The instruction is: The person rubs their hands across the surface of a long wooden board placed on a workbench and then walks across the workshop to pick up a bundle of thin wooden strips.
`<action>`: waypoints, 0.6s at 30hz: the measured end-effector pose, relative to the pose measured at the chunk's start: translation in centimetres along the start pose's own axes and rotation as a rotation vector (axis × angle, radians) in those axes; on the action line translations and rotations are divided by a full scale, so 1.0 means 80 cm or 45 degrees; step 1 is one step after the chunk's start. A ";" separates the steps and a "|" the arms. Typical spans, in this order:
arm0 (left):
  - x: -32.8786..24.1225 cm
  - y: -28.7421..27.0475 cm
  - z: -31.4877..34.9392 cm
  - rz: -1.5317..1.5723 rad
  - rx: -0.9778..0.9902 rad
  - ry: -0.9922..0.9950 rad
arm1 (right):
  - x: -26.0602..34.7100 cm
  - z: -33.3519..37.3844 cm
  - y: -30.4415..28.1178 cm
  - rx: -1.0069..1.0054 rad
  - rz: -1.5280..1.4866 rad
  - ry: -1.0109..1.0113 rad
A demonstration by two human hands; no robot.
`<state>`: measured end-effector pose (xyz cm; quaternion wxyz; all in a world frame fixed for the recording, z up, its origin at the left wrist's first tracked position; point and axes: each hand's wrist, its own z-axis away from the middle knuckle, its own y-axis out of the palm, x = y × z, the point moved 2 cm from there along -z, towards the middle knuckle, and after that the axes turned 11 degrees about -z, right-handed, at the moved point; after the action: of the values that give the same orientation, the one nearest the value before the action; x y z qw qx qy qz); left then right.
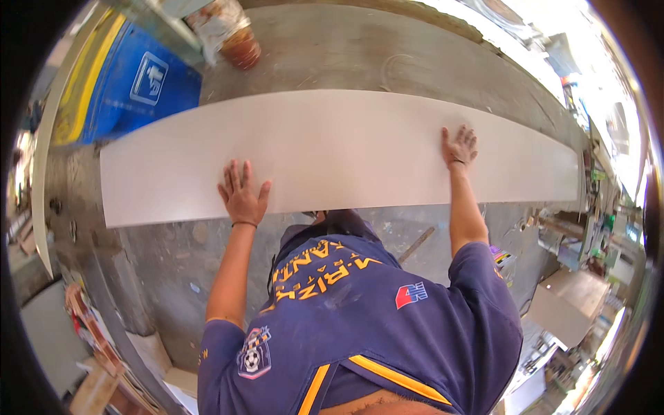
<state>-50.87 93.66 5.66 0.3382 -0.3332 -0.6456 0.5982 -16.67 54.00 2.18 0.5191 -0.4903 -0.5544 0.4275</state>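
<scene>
A long pale board [339, 152] spans the view in front of me, its near edge close to my body. My left hand [243, 197] lies flat on it toward the near edge, left of the middle, with fingers spread. Farther out and to the right, my right hand [460, 146] rests on the same board, fingers apart and slightly bent. Neither hand is wrapped around anything. Whatever supports the board is hidden beneath it.
A blue and yellow bin or panel [155, 83] stands at the far left, beside a reddish-brown container with plastic [238, 45]. A stick [417, 243] lies on the grey floor [173, 277]. Wood pieces [93, 332] are at lower left; a brown box [568, 304] and clutter fill the right.
</scene>
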 end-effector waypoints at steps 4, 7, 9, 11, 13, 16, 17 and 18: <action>-0.051 0.009 -0.007 -0.113 -0.011 -0.040 | 0.117 0.085 0.008 0.187 -0.185 -0.201; -0.098 0.017 -0.011 -0.012 -0.029 0.053 | 0.169 0.137 -0.015 0.365 -0.229 -0.543; -0.095 0.012 -0.018 -0.057 0.037 0.128 | 0.134 0.119 -0.018 0.445 -0.321 -0.649; -0.063 0.014 -0.026 -0.134 0.016 0.054 | 0.038 0.044 0.000 0.187 -0.138 -0.422; -0.016 0.026 -0.036 -0.198 0.013 -0.108 | -0.056 -0.028 -0.018 0.078 -0.070 -0.151; 0.080 0.029 -0.030 -0.218 0.093 -0.372 | -0.127 -0.106 -0.022 0.066 0.131 -0.013; 0.105 0.035 -0.035 -0.218 0.109 -0.423 | -0.138 -0.112 -0.008 0.041 0.185 0.046; 0.112 0.046 -0.031 -0.192 0.118 -0.514 | -0.116 -0.104 -0.010 0.087 0.180 0.099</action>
<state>-53.64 102.74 2.47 0.2608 -0.1416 -0.6950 0.6549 -8.63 44.40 2.31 0.5252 -0.5263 -0.4829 0.4625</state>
